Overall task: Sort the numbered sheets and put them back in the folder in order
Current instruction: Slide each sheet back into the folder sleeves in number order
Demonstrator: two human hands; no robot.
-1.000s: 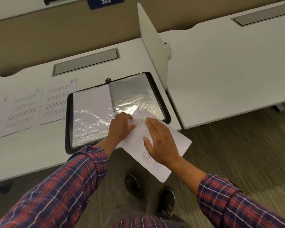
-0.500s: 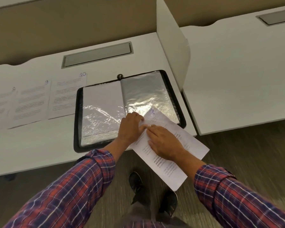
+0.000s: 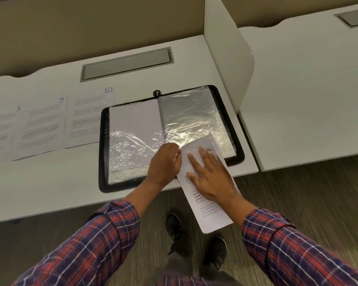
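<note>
Sheet (image 3: 210,213) lies under the right hand (image 3: 210,178), fingers (image 3: 194,162) flat (left hand (image 3: 163,162) fingers pinch the sleeve (image 3: 194,120)).

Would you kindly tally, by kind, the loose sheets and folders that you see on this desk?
Lying flat, sheet 8, sheet 9, sheet 10: 3
Angled sheet under the right hand: 1
Open folder: 1
Total: 5
</note>
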